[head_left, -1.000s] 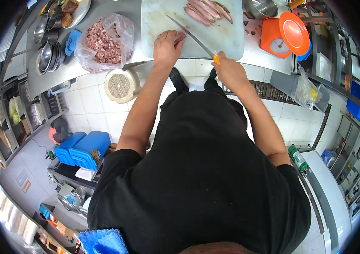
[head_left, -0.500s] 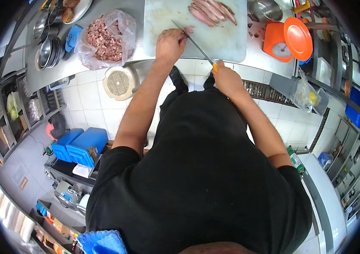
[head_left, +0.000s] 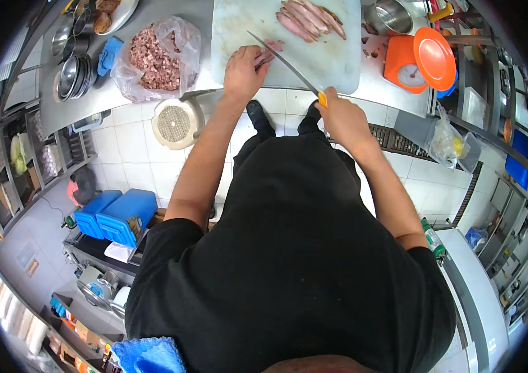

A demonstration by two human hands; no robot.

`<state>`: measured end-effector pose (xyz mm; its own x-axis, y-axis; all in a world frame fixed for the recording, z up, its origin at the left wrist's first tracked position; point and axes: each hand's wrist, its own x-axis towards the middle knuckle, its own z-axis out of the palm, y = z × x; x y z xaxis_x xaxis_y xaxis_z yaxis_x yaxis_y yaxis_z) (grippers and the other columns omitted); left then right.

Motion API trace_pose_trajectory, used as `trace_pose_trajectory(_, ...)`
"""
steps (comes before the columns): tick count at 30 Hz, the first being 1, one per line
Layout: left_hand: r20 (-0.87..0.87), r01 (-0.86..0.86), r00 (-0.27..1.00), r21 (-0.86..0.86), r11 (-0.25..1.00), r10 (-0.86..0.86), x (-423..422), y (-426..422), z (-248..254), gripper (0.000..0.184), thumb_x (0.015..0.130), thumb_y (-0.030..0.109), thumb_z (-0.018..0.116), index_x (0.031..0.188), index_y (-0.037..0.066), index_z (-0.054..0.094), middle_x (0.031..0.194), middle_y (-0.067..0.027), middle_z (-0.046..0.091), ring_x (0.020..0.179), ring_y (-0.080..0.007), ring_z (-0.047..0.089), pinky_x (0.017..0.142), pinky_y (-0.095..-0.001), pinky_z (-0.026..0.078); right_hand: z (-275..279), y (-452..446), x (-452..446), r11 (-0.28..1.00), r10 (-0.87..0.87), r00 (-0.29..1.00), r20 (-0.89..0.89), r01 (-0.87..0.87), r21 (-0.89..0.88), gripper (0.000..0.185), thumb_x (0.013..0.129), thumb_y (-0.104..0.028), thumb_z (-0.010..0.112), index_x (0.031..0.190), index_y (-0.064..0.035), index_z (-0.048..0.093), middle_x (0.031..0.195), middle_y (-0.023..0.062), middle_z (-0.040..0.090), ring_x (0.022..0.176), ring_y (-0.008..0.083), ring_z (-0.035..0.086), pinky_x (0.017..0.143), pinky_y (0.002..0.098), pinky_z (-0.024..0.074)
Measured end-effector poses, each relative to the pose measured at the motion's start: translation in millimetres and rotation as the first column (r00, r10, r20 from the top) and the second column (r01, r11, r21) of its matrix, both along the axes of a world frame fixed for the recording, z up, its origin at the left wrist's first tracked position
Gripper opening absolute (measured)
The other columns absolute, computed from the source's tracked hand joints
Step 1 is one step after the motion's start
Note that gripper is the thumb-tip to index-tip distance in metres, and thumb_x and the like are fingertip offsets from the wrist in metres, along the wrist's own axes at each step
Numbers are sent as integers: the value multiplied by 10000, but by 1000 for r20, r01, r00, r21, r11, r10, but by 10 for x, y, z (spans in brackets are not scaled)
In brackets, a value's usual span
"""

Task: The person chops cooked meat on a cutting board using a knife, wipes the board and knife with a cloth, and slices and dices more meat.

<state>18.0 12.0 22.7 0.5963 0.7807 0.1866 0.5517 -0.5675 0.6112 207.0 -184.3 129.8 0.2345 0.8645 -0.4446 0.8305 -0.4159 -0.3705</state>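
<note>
On the white cutting board, my left hand is closed on a small piece of meat, its fingers bent over the left side. The yellow handle of a long knife is in the closed fist of my right hand at the board's front edge. The blade points up and left, beside the held meat. Small cut bits lie by the blade. Several long meat strips rest at the back of the board.
Left of the board sit a plastic bag of diced meat, a blue cloth and stacked bowls. To the right stand a metal pot and an orange scale. A beige stool is below the counter's edge.
The knife has shifted slightly right and its angle has changed a little. More cut bits show beside the blade than a second ago. My left hand stays around the meat.
</note>
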Motion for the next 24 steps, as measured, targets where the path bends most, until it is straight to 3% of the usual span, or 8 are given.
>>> trace_pose_trajectory(10,-12,5,1000,20,1000,-5,38,27,-39,259,862,128,796,1093,60,700,1066,-153,745,1046,-391,689,916,-495,561,-225,-186,-135,998,-23,1000,9,23,-65,351,1073,-327,599,1173,-1,513,811,259,730,768,465,731,679,576,565)
trace_pose_trajectory(17,-26,-9,1000,16,1000,9,27,44,-65,276,858,112,787,1114,61,699,1094,-144,747,1064,-380,691,933,-493,566,-669,388,-260,999,-35,996,-87,38,31,331,1066,-291,593,1168,22,553,906,264,749,870,469,741,781,574,572)
trace_pose_trajectory(24,-6,-70,998,-25,997,70,-18,-81,61,302,864,150,809,1134,72,697,1137,-146,734,1104,-372,675,977,-486,540,-230,357,-113,999,-26,998,-49,28,38,326,1061,-296,607,1150,13,555,893,261,750,875,466,742,788,569,571)
